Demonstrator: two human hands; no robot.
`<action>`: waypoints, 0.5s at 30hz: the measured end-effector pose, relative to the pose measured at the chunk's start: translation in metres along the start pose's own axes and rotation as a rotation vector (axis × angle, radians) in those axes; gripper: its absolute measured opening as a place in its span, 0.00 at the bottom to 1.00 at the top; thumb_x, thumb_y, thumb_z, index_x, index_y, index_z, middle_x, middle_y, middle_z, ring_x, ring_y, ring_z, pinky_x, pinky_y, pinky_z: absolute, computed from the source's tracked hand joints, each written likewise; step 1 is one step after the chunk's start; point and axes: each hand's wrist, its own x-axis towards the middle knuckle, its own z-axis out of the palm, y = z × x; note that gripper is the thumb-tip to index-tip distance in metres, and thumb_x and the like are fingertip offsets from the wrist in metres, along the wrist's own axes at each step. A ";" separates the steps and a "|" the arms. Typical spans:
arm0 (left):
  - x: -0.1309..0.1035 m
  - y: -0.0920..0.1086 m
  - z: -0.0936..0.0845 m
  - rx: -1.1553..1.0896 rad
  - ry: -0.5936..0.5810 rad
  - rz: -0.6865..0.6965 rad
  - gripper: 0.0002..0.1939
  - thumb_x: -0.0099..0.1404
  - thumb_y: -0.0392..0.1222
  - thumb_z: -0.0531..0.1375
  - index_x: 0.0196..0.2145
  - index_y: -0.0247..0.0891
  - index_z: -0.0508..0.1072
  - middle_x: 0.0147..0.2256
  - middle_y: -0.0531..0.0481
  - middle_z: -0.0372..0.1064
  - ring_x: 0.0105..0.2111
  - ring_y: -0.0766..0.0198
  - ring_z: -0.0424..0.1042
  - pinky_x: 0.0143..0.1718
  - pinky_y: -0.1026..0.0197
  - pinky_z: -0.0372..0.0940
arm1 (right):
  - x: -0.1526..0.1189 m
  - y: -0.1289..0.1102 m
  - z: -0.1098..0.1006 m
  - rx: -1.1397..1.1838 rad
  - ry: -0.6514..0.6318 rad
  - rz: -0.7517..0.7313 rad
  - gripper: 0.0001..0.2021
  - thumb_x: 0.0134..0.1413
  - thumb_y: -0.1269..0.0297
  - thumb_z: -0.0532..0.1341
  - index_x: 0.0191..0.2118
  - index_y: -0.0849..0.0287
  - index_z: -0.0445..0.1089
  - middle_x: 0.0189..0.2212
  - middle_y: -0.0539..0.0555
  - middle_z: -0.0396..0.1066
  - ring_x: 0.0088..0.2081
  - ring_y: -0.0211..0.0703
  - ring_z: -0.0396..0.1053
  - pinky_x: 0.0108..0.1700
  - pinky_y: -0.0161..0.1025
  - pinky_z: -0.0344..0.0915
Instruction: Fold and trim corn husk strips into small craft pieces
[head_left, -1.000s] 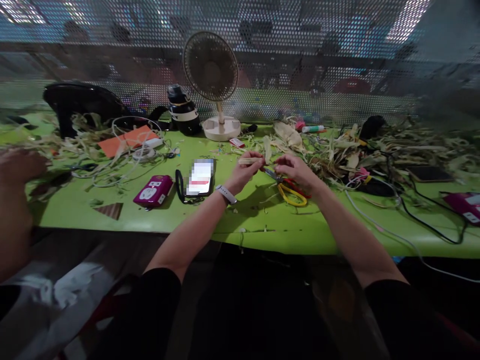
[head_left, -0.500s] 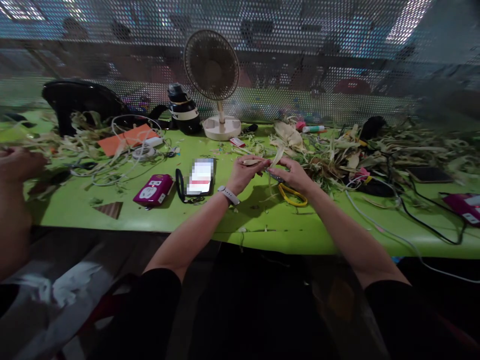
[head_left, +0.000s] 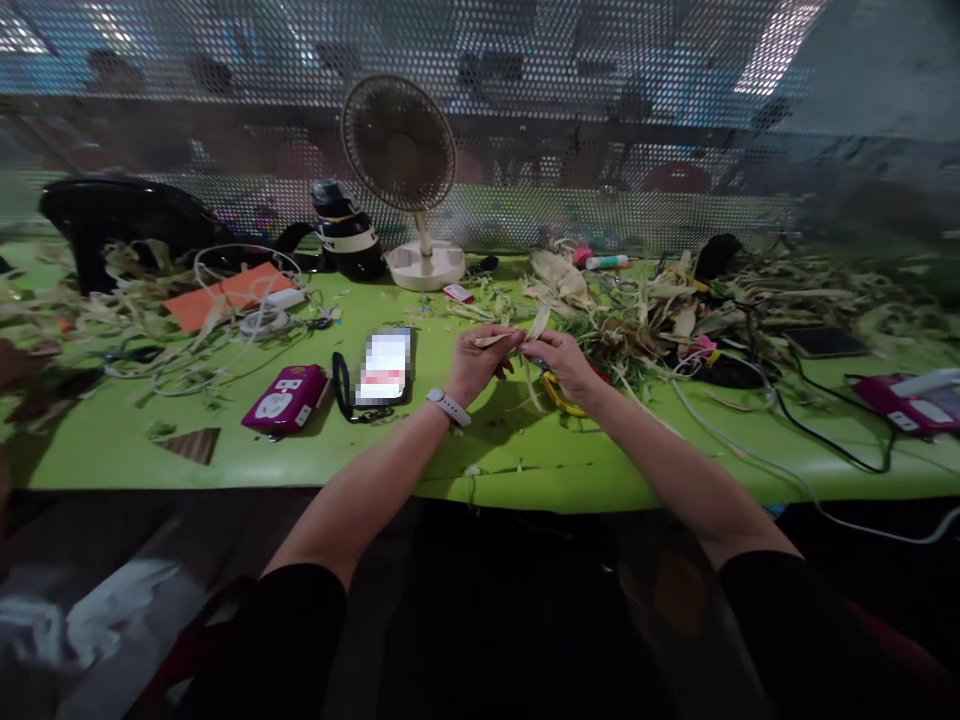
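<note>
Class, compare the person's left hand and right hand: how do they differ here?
The left hand has a pale band at its wrist; the right hand has a bare wrist. The left hand leaves the scissors uncovered, while the right hand hides part of them from view. Both hands have bent fingers and come close together at pale husk over the green table.

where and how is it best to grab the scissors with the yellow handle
Probably best to take the scissors by the yellow handle, coming from the near edge of the table: that loop shows on the near side, while the right hand hides much of the rest from view, blades included.
</note>
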 end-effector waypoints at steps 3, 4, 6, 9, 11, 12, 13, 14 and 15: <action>-0.002 0.001 0.001 -0.010 0.013 -0.008 0.25 0.43 0.60 0.72 0.26 0.34 0.75 0.18 0.53 0.69 0.13 0.70 0.65 0.12 0.69 0.58 | 0.000 0.000 0.002 0.049 0.006 0.030 0.08 0.33 0.62 0.65 0.25 0.58 0.72 0.24 0.46 0.70 0.30 0.37 0.63 0.40 0.38 0.62; -0.003 0.002 0.001 -0.010 0.017 -0.006 0.25 0.43 0.61 0.72 0.26 0.34 0.75 0.18 0.54 0.69 0.13 0.70 0.65 0.12 0.69 0.58 | 0.001 0.000 0.002 0.058 0.003 0.039 0.07 0.32 0.63 0.65 0.24 0.57 0.71 0.23 0.46 0.70 0.30 0.37 0.63 0.40 0.37 0.62; -0.003 0.003 0.001 0.003 0.030 0.005 0.25 0.44 0.61 0.71 0.25 0.35 0.74 0.18 0.54 0.68 0.13 0.71 0.65 0.11 0.69 0.58 | 0.002 0.000 0.003 0.071 0.000 0.062 0.06 0.32 0.63 0.64 0.22 0.57 0.69 0.22 0.46 0.69 0.29 0.36 0.62 0.38 0.37 0.61; -0.004 0.005 0.001 0.043 0.051 0.016 0.23 0.45 0.59 0.71 0.25 0.36 0.73 0.17 0.56 0.67 0.13 0.71 0.65 0.11 0.69 0.58 | 0.003 0.002 0.004 0.099 -0.005 0.102 0.07 0.32 0.63 0.64 0.22 0.58 0.68 0.21 0.46 0.68 0.28 0.36 0.62 0.36 0.36 0.61; -0.003 0.006 0.000 0.062 0.059 0.010 0.23 0.46 0.58 0.71 0.24 0.36 0.72 0.17 0.56 0.66 0.13 0.71 0.65 0.11 0.69 0.57 | 0.003 0.004 0.005 0.117 -0.019 0.112 0.08 0.32 0.61 0.64 0.23 0.58 0.68 0.20 0.45 0.67 0.28 0.36 0.62 0.36 0.36 0.61; -0.003 0.006 0.000 0.065 0.054 0.005 0.22 0.46 0.58 0.71 0.24 0.36 0.72 0.16 0.57 0.66 0.13 0.71 0.65 0.11 0.70 0.57 | 0.003 0.005 0.005 0.122 -0.029 0.112 0.08 0.33 0.61 0.65 0.23 0.58 0.68 0.20 0.45 0.66 0.28 0.36 0.62 0.36 0.36 0.62; -0.002 0.007 -0.001 0.063 0.043 0.000 0.22 0.47 0.58 0.71 0.25 0.36 0.72 0.16 0.57 0.65 0.13 0.71 0.65 0.11 0.70 0.57 | 0.002 0.006 0.005 0.124 -0.036 0.109 0.09 0.34 0.60 0.65 0.23 0.58 0.68 0.20 0.46 0.66 0.28 0.36 0.62 0.37 0.37 0.62; -0.001 0.007 -0.002 0.057 0.027 -0.005 0.22 0.47 0.58 0.71 0.25 0.36 0.72 0.15 0.57 0.65 0.13 0.71 0.65 0.11 0.70 0.57 | 0.002 0.006 0.004 0.122 -0.038 0.106 0.09 0.34 0.60 0.65 0.23 0.58 0.68 0.20 0.46 0.67 0.28 0.36 0.63 0.37 0.37 0.62; 0.000 0.006 -0.003 0.044 0.011 -0.008 0.23 0.46 0.58 0.71 0.26 0.36 0.73 0.15 0.57 0.65 0.13 0.71 0.65 0.11 0.70 0.57 | 0.002 0.006 0.004 0.113 -0.038 0.103 0.09 0.35 0.60 0.65 0.23 0.59 0.68 0.21 0.46 0.67 0.29 0.36 0.63 0.38 0.37 0.62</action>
